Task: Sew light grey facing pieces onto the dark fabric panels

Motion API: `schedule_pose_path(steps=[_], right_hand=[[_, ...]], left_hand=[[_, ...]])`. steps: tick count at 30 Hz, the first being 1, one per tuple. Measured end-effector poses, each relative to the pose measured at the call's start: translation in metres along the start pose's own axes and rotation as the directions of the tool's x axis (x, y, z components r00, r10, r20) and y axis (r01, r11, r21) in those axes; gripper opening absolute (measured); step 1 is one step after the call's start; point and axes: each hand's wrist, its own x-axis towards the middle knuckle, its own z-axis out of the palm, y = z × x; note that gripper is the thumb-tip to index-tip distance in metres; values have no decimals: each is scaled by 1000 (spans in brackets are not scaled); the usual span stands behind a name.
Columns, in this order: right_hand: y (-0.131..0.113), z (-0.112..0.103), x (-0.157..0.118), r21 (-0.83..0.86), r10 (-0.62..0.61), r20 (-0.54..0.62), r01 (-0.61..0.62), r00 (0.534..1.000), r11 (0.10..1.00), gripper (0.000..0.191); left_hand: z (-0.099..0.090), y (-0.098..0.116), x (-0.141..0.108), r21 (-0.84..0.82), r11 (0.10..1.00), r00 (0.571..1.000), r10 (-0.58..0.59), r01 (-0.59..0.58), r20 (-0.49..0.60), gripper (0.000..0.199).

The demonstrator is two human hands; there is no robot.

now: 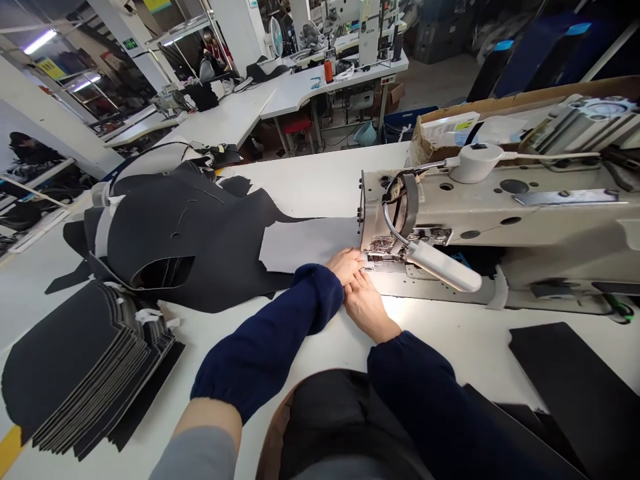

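Note:
A grey fabric panel [305, 245] runs from the dark pieces at the left to the head of the sewing machine [480, 207]. My left hand [345, 265] lies on the panel's near edge beside the needle area, its fingers closed on the fabric. Just nearer to me, my right hand [367, 307] is closed too, fingertips meeting my left fingers at that same edge. What lies between the fingertips is mostly hidden. A white lamp [445, 267] on a flexible neck lights the stitching spot. Large black fabric panels [215, 233] are spread to the left.
A stack of black cut pieces [75, 360] lies at the near left. More black pieces [580, 380] rest at the near right. Behind the machine stands a cardboard box [425, 140] with metal parts. Across the aisle are other worktables [295, 90] and a seated person [215, 57].

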Motion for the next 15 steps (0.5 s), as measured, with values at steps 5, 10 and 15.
schedule_pose_path(steps=[5,10,15], right_hand=[[7,-3,7,8,32,-7,-32,999,999,31],[-4,-17,-7,71,54,7,-55,999,996,33],[-30,-34,-59,121,81,-11,-79,997,990,35]], left_hand=[[-4,-1,11,29,998,999,-50,50,6,18],[-4,-3,13,66,996,998,-66,67,-11,18],[-15,9,-4,97,994,994,-49,58,-95,12]])
